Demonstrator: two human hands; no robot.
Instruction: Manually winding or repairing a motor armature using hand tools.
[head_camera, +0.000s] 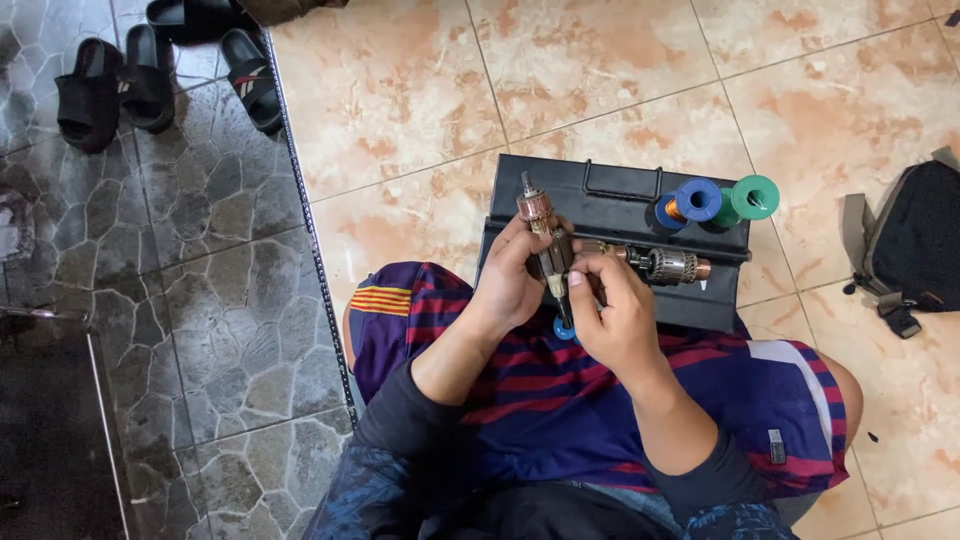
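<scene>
Open tile floor (420, 100) lies beyond and left of the black metal case (610, 205); passage there is unobstructed. On the case's far right corner stand a blue spool (697, 200) and a green spool (752, 197), just beside each other (blocking that corner). A second armature (665, 266) lies across the case front. A black bag (915, 240) occupies floor at right. Black sandals (150, 75) sit well apart, far left.

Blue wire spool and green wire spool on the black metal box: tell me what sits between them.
Nothing: in the head view the blue wire spool and green wire spool lie side by side on the black metal box, nearly touching.
</scene>
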